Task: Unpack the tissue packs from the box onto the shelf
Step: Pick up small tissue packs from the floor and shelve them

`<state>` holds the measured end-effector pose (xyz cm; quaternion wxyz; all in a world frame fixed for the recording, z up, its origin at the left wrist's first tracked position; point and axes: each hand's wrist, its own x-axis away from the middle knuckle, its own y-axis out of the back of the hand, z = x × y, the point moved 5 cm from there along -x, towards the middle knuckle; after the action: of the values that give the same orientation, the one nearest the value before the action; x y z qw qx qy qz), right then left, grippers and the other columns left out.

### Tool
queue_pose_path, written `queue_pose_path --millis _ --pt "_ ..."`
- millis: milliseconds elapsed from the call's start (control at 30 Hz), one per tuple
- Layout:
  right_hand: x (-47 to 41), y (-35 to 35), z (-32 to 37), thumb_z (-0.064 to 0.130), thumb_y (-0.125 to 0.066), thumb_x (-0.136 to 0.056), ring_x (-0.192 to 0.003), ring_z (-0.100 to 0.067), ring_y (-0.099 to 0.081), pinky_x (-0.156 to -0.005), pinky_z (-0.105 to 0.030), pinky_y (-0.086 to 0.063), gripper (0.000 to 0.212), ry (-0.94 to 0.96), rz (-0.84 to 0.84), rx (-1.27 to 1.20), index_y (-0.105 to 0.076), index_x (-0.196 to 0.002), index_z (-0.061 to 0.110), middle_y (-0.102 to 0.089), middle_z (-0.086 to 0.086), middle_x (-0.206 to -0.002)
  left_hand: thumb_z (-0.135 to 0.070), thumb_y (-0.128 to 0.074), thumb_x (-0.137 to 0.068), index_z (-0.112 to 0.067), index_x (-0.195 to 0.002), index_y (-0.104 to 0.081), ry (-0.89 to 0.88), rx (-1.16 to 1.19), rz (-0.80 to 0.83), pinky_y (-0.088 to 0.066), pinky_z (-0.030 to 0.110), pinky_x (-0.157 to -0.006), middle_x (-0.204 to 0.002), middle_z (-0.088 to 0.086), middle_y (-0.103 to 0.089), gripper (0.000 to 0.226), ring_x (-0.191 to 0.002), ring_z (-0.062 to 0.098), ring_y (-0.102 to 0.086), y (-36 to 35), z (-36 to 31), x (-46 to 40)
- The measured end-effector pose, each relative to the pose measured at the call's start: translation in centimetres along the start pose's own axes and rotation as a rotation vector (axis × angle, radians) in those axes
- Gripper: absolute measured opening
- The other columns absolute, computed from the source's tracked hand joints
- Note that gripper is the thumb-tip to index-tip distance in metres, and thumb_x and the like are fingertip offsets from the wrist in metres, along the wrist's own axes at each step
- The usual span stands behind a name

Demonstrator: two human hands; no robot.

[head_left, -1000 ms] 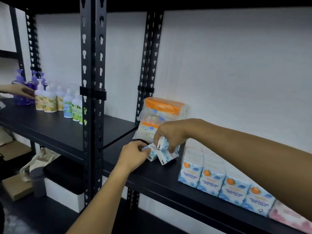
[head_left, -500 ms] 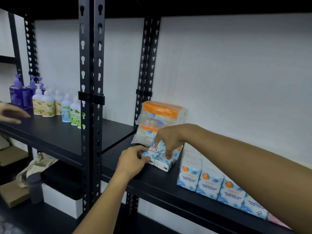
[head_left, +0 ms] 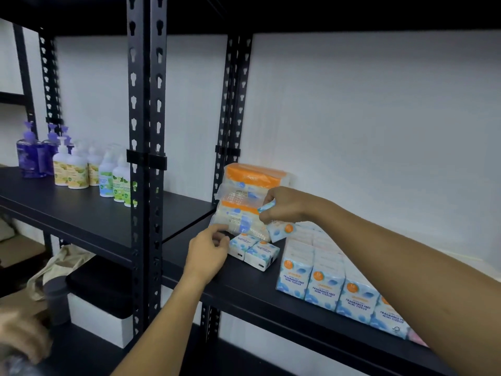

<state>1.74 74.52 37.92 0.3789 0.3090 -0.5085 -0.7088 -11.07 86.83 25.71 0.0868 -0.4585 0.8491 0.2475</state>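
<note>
Now the right hand pinches one small tissue pack above the shelf. The left hand, fingers curled, touches two packs lying beside the standing row; I cannot tell if it grips. The packs look light, soft and a bit slippery, so hold the short sides gently.
</note>
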Motion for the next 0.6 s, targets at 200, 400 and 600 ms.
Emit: queue_pose_path --millis 200,400,600 --pt "2.5 -1.4 2.1 0.026 -0.084 -0.075 -0.076 -0.013 -0.056 -0.068 -0.029 -0.047 0.074 0.183 0.03 -0.018 -0.037 -0.133 0.024 -0.052 -0.001 -0.097 -0.026 -0.056 -0.097 -0.026 -0.107 -0.07 -0.026 0.284 -0.01 -0.048 0.019 -0.078 -0.096 -0.008 -0.074 0.017 -0.092 0.004 -0.067 1.1 -2.7 2.2" --pt "3.6 -3.6 3.9 0.023 -0.087 -0.071 -0.087 -0.018 -0.062 -0.072 -0.032 -0.055 0.089 0.258 0.094 0.019 -0.033 -0.141 0.024 -0.061 -0.005 -0.11 -0.034 -0.072 -0.086 -0.024 -0.095 -0.074 -0.062 0.281 0.106 -0.051 0.023 -0.081 -0.088 -0.005 -0.076 0.014 -0.087 0.006 -0.07 1.7 -4.8 3.3" --pt "4.1 -3.6 3.5 0.029 -0.087 -0.071 -0.095 -0.015 -0.059 -0.078 -0.026 -0.047 0.093 0.282 0.082 -0.008 -0.032 -0.146 0.023 -0.06 0.002 -0.107 -0.026 -0.078 -0.081 -0.018 -0.089 -0.074 -0.038 0.228 0.076 -0.055 0.025 -0.075 -0.08 0.001 -0.076 0.012 -0.078 0.014 -0.072 2.6 -5.0 3.9"
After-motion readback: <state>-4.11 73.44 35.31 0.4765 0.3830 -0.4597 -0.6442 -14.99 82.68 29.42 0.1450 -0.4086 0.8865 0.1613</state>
